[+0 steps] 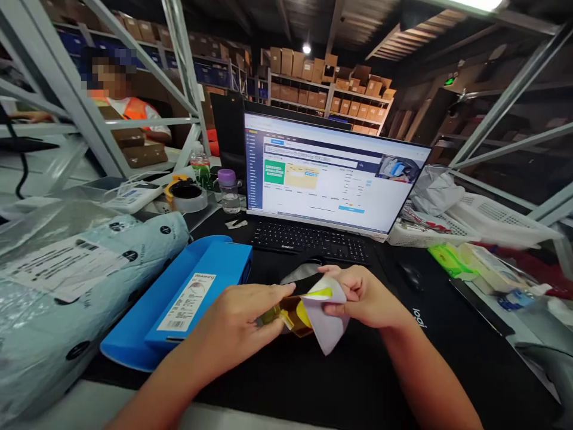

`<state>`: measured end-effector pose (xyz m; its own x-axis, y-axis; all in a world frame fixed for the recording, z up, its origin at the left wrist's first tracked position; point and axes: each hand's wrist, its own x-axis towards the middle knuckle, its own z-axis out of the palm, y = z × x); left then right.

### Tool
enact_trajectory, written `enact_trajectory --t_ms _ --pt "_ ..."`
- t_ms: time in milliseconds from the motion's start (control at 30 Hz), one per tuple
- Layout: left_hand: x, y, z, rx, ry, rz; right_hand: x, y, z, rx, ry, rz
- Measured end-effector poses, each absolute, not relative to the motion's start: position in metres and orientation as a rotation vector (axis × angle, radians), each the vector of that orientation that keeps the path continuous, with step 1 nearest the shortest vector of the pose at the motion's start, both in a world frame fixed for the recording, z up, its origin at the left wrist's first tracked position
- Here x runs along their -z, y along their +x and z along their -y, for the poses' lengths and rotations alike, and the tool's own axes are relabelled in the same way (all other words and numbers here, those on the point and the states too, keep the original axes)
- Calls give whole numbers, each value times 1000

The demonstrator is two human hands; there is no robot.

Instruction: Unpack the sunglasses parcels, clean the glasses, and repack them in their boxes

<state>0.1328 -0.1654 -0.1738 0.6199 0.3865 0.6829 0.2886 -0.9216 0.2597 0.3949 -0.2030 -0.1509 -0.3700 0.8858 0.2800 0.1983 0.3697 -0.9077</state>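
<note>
Amber Piece in Both Hands, Work Partway Along

Through the head camera I see the amber piece point(299, 319) held up over the black mat point(277, 373) on the bench point(250, 418), in front of the keyboard point(308, 240). My left hand point(239, 316) is clamped on its near-left end, fingers above and thumb below. My right hand point(358, 295) is pinched on the white cloth point(329, 325), which lies folded against the other end and hides part of it. I take the piece to be tinted eyewear, though too little shows to be sure.

As far as I can judge, the handling is in mid-course. What is done: the piece is out and in hand, with the cloth brought against it. What is left: neither is set down, and the two are not apart. I cannot tell whether the cloth is wiping, covering or uncovering.

To my left, the blue box point(192, 292) lies label up on the curved blue sleeve point(129, 334), untouched by the fingers as far as I can make out. The pale parcel point(111, 263) lies just beyond, its address label facing up.
</note>
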Motion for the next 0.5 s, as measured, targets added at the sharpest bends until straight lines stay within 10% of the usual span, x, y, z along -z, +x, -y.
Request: enact_trajectory --t_ms 167,333,500 --pt "160 147 167 -638 3038 -422 168 371 212 -738 -1041 2238" --pt "166 150 156 -823 3187 -377 200 338 213 -293 -1110 1887" --pt "160 136 156 -1006 2940 -430 170 371 206 -676 -949 2200"
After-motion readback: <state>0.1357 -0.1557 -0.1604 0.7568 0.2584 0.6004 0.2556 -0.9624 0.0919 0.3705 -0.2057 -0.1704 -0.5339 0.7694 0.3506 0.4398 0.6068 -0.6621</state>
